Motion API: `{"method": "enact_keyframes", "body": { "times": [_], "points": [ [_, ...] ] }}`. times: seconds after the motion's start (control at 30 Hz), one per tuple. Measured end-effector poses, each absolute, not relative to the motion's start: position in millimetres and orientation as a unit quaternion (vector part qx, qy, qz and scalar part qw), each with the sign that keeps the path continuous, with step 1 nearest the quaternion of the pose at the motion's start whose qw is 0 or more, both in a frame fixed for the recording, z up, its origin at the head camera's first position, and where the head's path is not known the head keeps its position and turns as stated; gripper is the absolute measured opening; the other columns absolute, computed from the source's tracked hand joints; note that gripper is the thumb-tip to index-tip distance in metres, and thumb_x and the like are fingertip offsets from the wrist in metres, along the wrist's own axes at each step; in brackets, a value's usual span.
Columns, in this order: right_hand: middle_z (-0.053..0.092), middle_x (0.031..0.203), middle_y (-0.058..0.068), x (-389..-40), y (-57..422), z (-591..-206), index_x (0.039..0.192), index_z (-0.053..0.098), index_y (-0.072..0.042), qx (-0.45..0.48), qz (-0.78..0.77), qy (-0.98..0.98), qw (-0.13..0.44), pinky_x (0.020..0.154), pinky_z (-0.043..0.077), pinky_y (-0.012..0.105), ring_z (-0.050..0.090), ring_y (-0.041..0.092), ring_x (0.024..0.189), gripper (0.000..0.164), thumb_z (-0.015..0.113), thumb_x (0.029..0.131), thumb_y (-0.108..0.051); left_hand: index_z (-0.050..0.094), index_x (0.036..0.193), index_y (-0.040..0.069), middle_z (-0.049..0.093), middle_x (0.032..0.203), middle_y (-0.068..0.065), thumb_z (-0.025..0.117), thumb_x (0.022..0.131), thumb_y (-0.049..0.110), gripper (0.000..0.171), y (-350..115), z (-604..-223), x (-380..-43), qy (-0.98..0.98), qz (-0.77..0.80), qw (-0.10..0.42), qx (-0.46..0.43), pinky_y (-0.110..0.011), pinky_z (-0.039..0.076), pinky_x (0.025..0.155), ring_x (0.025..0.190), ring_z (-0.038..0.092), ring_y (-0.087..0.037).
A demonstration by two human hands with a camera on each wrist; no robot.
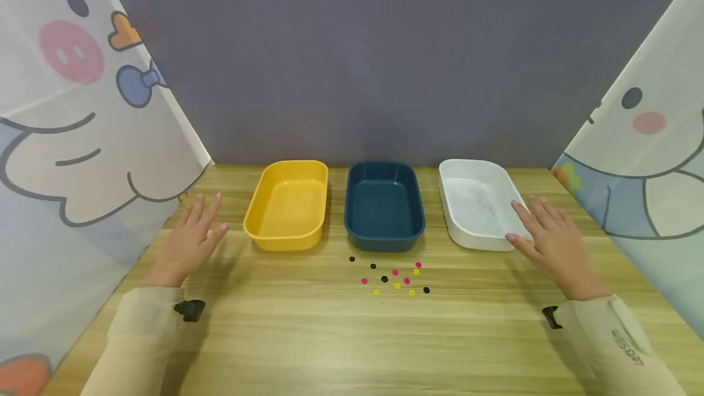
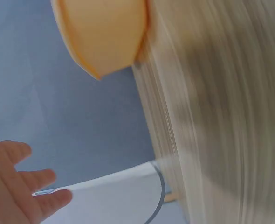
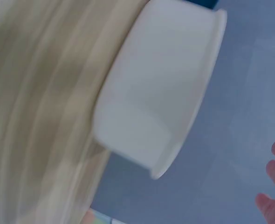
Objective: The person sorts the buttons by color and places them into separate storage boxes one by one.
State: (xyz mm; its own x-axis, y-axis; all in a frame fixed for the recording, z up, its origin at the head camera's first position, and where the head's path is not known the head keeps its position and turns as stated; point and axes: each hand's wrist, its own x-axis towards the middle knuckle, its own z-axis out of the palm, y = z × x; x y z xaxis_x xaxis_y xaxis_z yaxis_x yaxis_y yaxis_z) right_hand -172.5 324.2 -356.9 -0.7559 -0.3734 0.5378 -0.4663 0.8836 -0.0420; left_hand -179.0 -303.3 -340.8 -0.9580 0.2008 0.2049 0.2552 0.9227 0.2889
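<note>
My left hand (image 1: 189, 240) is over the table's left side with its fingers spread, holding nothing. Nearest to it stands a yellow tray (image 1: 286, 242), also seen in the left wrist view. On the right, my right hand (image 1: 555, 246) is spread too, its fingertips overlapping the edge of a white tray (image 1: 477, 239) in the head view. Between these trays is a dark blue tray (image 1: 385, 242). In front of the blue tray lie several small button-like discs: black (image 1: 384, 279), pink (image 1: 395, 272) and yellow (image 1: 398, 286), scattered and mixed together.
The wooden table (image 1: 308, 341) meets a grey panel (image 1: 385, 60) just behind the three trays. Cloth with cartoon animals hangs on the left (image 1: 99, 157) and on the right (image 1: 654, 157). Each sleeve has a black clip (image 1: 189, 310) near the wrist.
</note>
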Motion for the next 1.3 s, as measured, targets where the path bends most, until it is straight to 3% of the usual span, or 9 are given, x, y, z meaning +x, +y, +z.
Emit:
{"method": "enact_keyframes", "body": {
  "times": [0.2,0.3,0.5,0.73,0.83,0.93,1.0,1.1,1.3],
  "points": [
    [0.052,0.126,0.032,-177.3,306.3,-352.7,0.137,0.051,0.000,0.287,0.141,-0.881,0.349,0.100,0.037,0.054,0.048,0.051,0.111,0.075,0.036,0.095,-0.061,-0.001,0.154,0.006,-0.004,0.153,-0.032,0.045,0.102,0.035,0.075,-294.1,-337.9,-183.2,-0.947,-0.290,0.056,-0.130,-0.075,0.014,0.103,0.139,0.001,-0.051],
    [0.057,0.117,0.031,-182.6,296.6,-353.6,0.125,0.057,0.008,0.326,0.166,-0.848,0.384,0.100,0.039,0.040,0.053,0.049,0.101,0.080,0.039,0.091,-0.062,0.002,0.153,0.001,-0.002,0.153,-0.031,0.049,0.101,0.034,0.078,-288.9,-338.2,-184.3,-0.939,-0.312,0.044,-0.139,-0.074,0.015,0.104,0.139,0.001,-0.050],
    [0.060,0.103,0.027,-188.9,273.9,-361.5,0.116,0.060,0.011,0.381,0.211,-0.812,0.388,0.103,0.030,0.008,0.055,0.040,0.091,0.072,0.050,0.090,-0.055,0.003,0.153,0.000,0.002,0.154,-0.031,0.051,0.101,0.031,0.077,-285.1,-340.0,-183.2,-0.929,-0.346,0.030,-0.127,-0.072,0.012,0.106,0.138,0.006,-0.053],
    [0.064,0.095,0.018,-193.5,240.2,-369.9,0.108,0.065,0.009,0.403,0.259,-0.808,0.344,0.084,0.043,0.008,0.060,0.031,0.085,0.065,0.054,0.089,-0.052,-0.013,0.151,0.006,0.001,0.150,-0.037,0.039,0.105,0.030,0.074,-287.6,-338.6,-180.4,-0.875,-0.472,-0.062,-0.090,-0.075,0.026,0.098,0.130,0.016,-0.061],
    [0.066,0.093,0.015,-193.9,229.0,-371.3,0.105,0.067,0.008,0.411,0.293,-0.804,0.316,0.070,0.049,0.009,0.060,0.024,0.082,0.061,0.058,0.087,-0.050,-0.018,0.150,0.006,0.002,0.148,-0.040,0.033,0.106,0.031,0.072,-289.6,-340.1,-178.2,-0.841,-0.528,-0.099,-0.065,-0.069,0.034,0.099,0.131,0.018,-0.059],
    [0.066,0.088,0.012,-194.2,222.2,-370.9,0.100,0.069,0.007,0.419,0.328,-0.793,0.297,0.055,0.048,0.012,0.059,0.018,0.078,0.056,0.059,0.087,-0.046,-0.017,0.150,0.005,0.004,0.148,-0.039,0.030,0.106,0.031,0.069,-289.4,-344.5,-179.1,-0.798,-0.591,-0.115,-0.040,-0.052,0.046,0.099,0.127,0.038,-0.043],
    [0.066,0.085,0.010,-195.0,219.3,-370.1,0.096,0.070,0.006,0.428,0.345,-0.784,0.288,0.055,0.048,0.013,0.058,0.016,0.076,0.052,0.059,0.088,-0.045,-0.016,0.150,0.003,0.007,0.148,-0.037,0.030,0.106,0.029,0.068,-288.4,-348.4,-180.9,-0.768,-0.630,-0.118,-0.021,-0.040,0.052,0.094,0.116,0.052,-0.025],
    [0.066,0.081,0.007,-198.2,215.3,-370.3,0.090,0.070,0.003,0.448,0.358,-0.773,0.271,0.060,0.049,0.013,0.058,0.015,0.071,0.046,0.060,0.090,-0.042,-0.014,0.149,-0.001,0.014,0.143,-0.034,0.031,0.106,0.026,0.068,-286.8,-353.6,-185.5,-0.745,-0.657,-0.110,0.002,-0.030,0.055,0.087,0.096,0.056,-0.004],
    [0.065,0.078,0.006,-202.5,204.0,-376.4,0.086,0.070,0.001,0.485,0.343,-0.784,0.179,0.058,0.049,0.018,0.056,0.018,0.066,0.017,0.081,0.074,-0.002,-0.010,0.149,-0.006,0.024,0.137,-0.032,0.024,0.106,0.028,0.065,-282.4,-354.8,-201.9,-0.762,-0.636,-0.121,0.020,-0.032,0.057,0.085,0.093,0.057,-0.009]
  ]
}}
